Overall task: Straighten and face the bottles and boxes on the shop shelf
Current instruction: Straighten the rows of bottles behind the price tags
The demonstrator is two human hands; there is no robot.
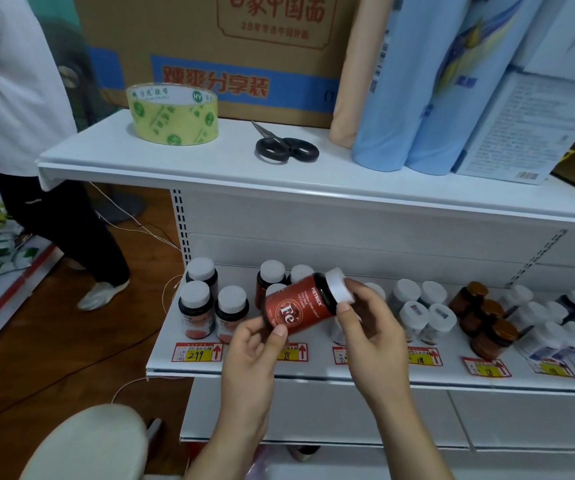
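Head view, frame centre: one red bottle [298, 308] marked "Fe" lies tilted above the lower shelf [314, 370], left hand [251, 344] gripping its base, right hand [371, 318] pinching its white cap. Left of it stand three white-capped bottles [196, 308]. On the upper shelf [210, 161]: one tape roll [172, 114], one pair of scissors [284, 145].
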